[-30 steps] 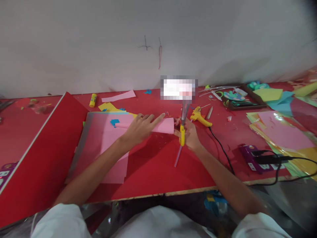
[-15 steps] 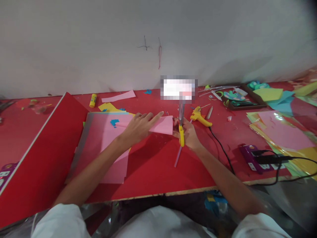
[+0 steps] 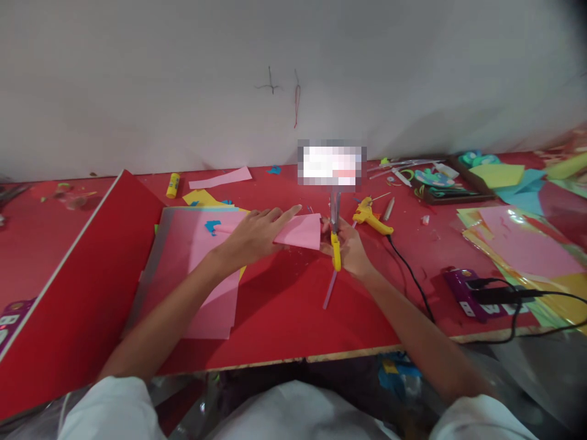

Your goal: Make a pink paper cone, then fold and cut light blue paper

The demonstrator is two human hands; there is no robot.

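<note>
While reaching over the red table [image 3: 293,342] in white sleeves [image 3: 112,412], have both bare forearms stretched across its rough front edge. Close in on the left, see pink sheets [image 3: 217,318] lying flat beside a slanting red board [image 3: 87,275]; on the right, a purple box [image 3: 465,287] with black leads attached, next to coloured paper in clear wrap [image 3: 527,244]. Over the middle of the table, grip a piece of curled pink paper [image 3: 302,232] in the left hand [image 3: 257,235], with fingers closed over it. Notice its narrow end by a torn blue scrap [image 3: 212,227], its wide end facing right. Just beside that wide end, hold yellow-handled scissors [image 3: 336,252] in the right hand [image 3: 356,250], with fingers around the handle and blades pointing away; can't tell how far apart. Spot a pale lilac strip [image 3: 329,292] slanting out below. Beyond, find a yellow glue gun [image 3: 369,215], then a yellow glue stick [image 3: 173,185], a pink strip [image 3: 220,178], a dark tray [image 3: 458,198] of craft bits and a pixelated patch. Farthest off, see a grey wall [image 3: 183,79] with a red loop [image 3: 296,104] hanging.
</note>
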